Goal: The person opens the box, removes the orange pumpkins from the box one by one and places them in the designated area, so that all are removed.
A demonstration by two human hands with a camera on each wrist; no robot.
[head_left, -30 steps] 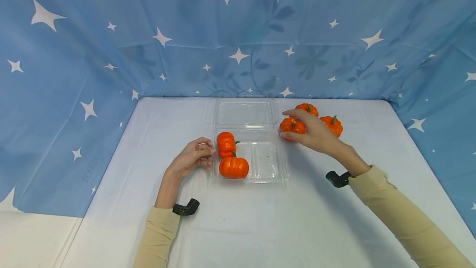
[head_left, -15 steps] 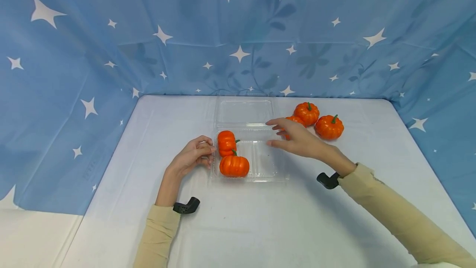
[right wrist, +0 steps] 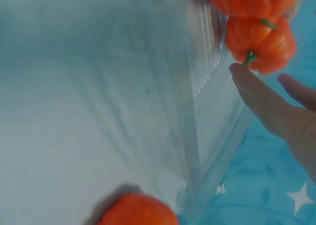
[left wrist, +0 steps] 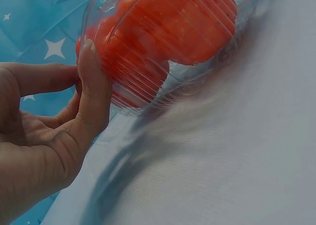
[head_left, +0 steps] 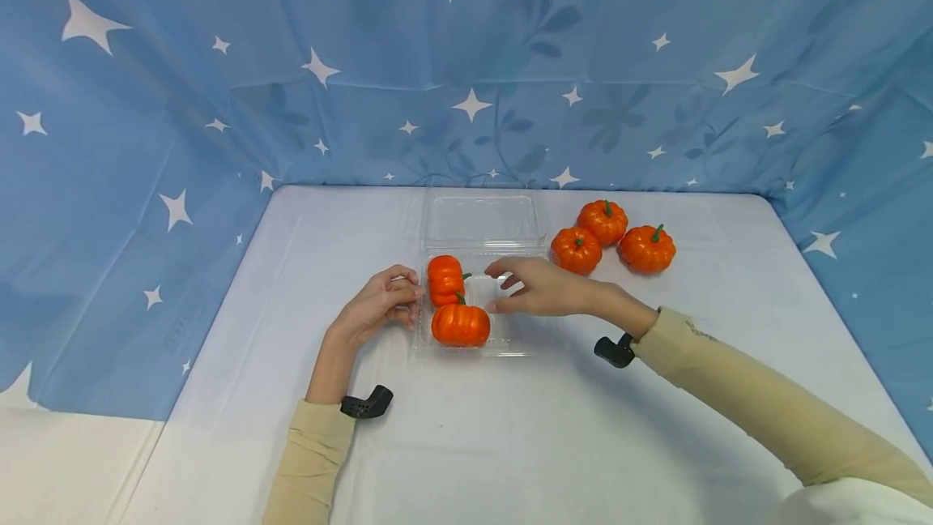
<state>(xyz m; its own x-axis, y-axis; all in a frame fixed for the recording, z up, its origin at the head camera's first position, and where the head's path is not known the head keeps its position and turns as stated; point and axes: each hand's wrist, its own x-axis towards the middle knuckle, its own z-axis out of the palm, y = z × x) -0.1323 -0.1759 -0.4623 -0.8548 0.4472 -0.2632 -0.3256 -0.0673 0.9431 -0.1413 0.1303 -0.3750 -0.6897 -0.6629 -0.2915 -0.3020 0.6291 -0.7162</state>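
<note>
A hinged clear plastic container (head_left: 521,344) lies with its lid (head_left: 481,219) laid back behind it. In its left part are two small orange pumpkins, the rear one (head_left: 445,280) on its side and the front one (head_left: 461,326) close against it. My left hand (head_left: 377,304) pinches the container's left rim between thumb and fingers, seen close up in the left wrist view (left wrist: 86,87). Over the right part of the container is my right hand (head_left: 543,288), thumb and fingers spread apart and holding nothing, fingertips near the pumpkins' green stems (right wrist: 250,58).
Right of the container, three more orange pumpkins sit in a cluster: one nearest (head_left: 576,250), one behind (head_left: 602,222) and one farther right (head_left: 647,249). A white cloth covers the table (head_left: 466,444). Blue star-patterned fabric (head_left: 394,47) hangs behind it.
My right hand has left the nearest pumpkin of the cluster and moved left, with nothing in it, over the container. The left hand stays at the rim.
</note>
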